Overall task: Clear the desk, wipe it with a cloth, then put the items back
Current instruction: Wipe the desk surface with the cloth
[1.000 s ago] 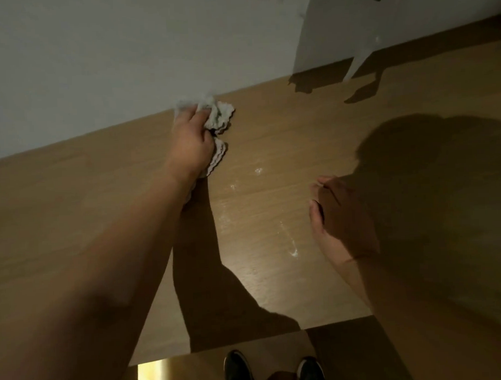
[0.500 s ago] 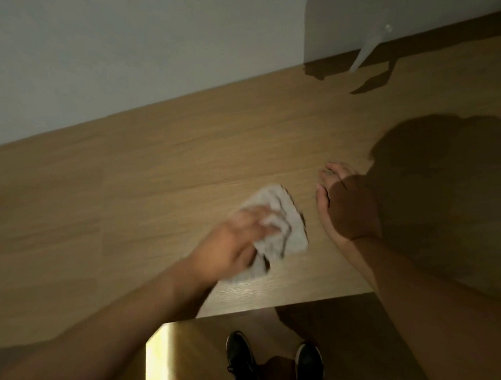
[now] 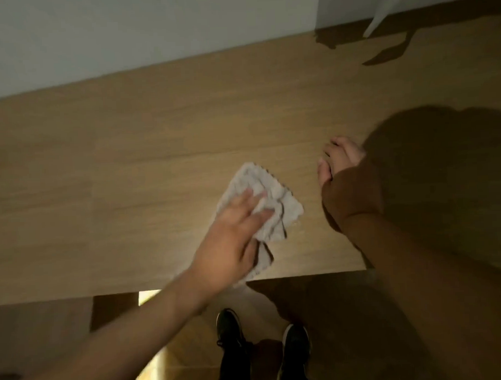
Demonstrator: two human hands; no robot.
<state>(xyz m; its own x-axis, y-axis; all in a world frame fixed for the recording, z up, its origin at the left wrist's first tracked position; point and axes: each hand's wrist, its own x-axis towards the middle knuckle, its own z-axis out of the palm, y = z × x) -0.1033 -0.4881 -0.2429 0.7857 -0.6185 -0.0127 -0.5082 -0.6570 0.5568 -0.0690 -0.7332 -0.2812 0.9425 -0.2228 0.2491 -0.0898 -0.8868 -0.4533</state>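
Observation:
A crumpled white cloth (image 3: pixel 272 189) lies on the bare wooden desk (image 3: pixel 129 180), close to its front edge. My left hand (image 3: pixel 231 236) presses down on the cloth's near half with straight fingers, forearm reaching in from the lower left. My right hand (image 3: pixel 348 183) rests on the desk just right of the cloth, apart from it, fingers loosely curled and holding nothing. It sits partly in shadow.
A pale wall (image 3: pixel 124 32) runs along the desk's back edge. A white object (image 3: pixel 377 23) hangs down at the top right and casts a shadow on the wood. Below the front edge are the floor and my dark shoes (image 3: pixel 228 327).
My left hand swept the cloth from the back edge by the wall down to the front middle of the desk. My right hand stayed in about the same place.

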